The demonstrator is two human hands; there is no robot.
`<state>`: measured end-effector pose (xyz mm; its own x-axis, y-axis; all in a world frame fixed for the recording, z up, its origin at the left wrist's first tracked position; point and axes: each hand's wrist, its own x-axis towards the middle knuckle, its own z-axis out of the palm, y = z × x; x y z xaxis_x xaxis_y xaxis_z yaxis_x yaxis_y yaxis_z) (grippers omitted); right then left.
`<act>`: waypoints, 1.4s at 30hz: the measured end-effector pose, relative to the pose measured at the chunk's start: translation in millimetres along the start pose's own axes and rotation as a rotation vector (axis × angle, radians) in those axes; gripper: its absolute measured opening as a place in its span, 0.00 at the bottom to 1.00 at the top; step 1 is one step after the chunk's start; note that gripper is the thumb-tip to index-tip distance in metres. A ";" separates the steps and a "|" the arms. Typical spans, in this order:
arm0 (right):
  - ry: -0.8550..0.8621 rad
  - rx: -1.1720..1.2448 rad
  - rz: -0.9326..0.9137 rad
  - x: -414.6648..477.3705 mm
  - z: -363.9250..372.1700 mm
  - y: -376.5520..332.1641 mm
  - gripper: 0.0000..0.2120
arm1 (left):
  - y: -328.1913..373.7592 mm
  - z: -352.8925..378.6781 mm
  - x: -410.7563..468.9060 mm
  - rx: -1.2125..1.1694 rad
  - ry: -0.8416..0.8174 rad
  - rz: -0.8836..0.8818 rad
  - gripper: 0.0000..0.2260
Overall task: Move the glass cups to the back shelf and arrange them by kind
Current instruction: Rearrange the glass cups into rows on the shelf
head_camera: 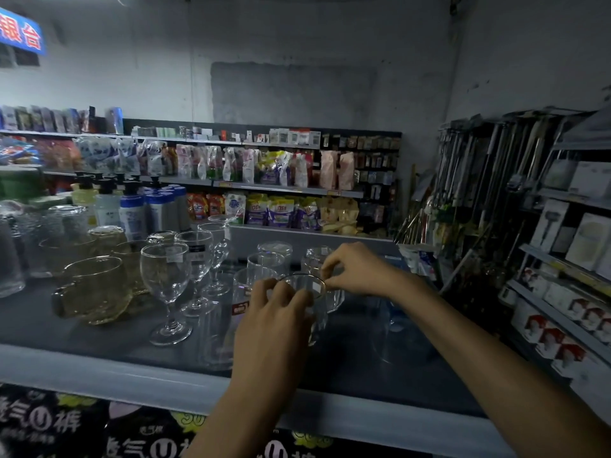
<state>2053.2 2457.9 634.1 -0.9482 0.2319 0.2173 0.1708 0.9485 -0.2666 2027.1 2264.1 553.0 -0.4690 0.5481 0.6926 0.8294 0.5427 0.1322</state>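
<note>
A clear glass tumbler [314, 294] is held over the dark shelf top [99, 328]. My left hand [274, 320] wraps its near side. My right hand [352, 271] pinches its far rim with thumb and forefinger. Behind it stand more clear tumblers [266, 262] in a short row, and one with a red label [243, 292]. To the left are three stemmed wine glasses [167, 285], then amber-tinted mugs [94, 289]. Textured glass cups [66, 223] stand at the far left. Another clear glass [216, 338] stands near the front edge.
Pump bottles [132, 209] stand behind the glasses. Shelves of packaged goods [264, 166] fill the back wall. Hanging mops and tools [489, 180] and boxed goods [562, 328] are at the right. The shelf's pale front lip [132, 375] runs below my arms.
</note>
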 end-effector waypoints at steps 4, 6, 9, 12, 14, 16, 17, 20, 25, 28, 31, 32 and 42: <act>0.106 0.072 0.004 -10.9 -16.1 5.8 0.05 | -1.3 -1.2 -1.6 -0.006 -0.037 -0.007 0.19; 0.164 0.083 -0.022 -16.5 -28.5 9.0 0.04 | -0.3 -1.7 -1.5 -0.016 -0.048 -0.022 0.19; 0.261 0.237 -0.017 -27.7 -44.5 16.1 0.05 | 1.9 -2.3 0.0 -0.058 -0.065 -0.060 0.17; 0.386 0.503 0.015 -46.0 -49.0 18.2 0.05 | 3.8 -5.1 0.4 -0.113 -0.051 -0.066 0.13; 0.440 0.728 0.029 -58.7 -47.2 16.0 0.05 | 7.1 -7.1 0.5 -0.134 -0.052 -0.050 0.11; 0.458 0.972 0.026 -70.6 -44.4 14.0 0.07 | 10.7 -6.9 0.4 -0.130 -0.071 -0.037 0.11; 0.467 1.081 0.014 -76.4 -43.6 12.5 0.09 | 12.1 -6.5 0.9 -0.145 -0.071 -0.036 0.10; 0.521 1.339 -0.047 -91.5 -43.7 5.4 0.08 | 15.6 -5.5 3.7 -0.244 -0.058 -0.067 0.08; 0.606 1.526 -0.028 -100.6 -37.5 -5.5 0.06 | 22.6 1.7 6.0 -0.334 -0.073 -0.108 0.07; 0.628 1.755 0.056 -98.1 -35.2 -5.9 0.12 | 26.7 7.5 1.4 -0.378 -0.043 -0.129 0.12; 0.630 2.058 0.132 -95.2 -38.6 -1.8 0.16 | 30.7 12.2 -4.8 -0.433 0.003 -0.149 0.22; 0.634 2.131 0.146 -95.4 -39.3 -0.6 0.17 | 32.1 13.7 -5.9 -0.451 0.024 -0.155 0.26; 0.856 2.321 0.172 -105.8 -37.7 13.7 0.17 | 51.9 16.8 -18.4 -0.406 -0.115 -0.458 0.49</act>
<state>2165.9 2454.5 642.8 -0.6060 0.7899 0.0937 -0.7717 -0.5553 -0.3100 2073.6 2292.9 535.2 -0.8155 0.3940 0.4239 0.5748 0.4662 0.6725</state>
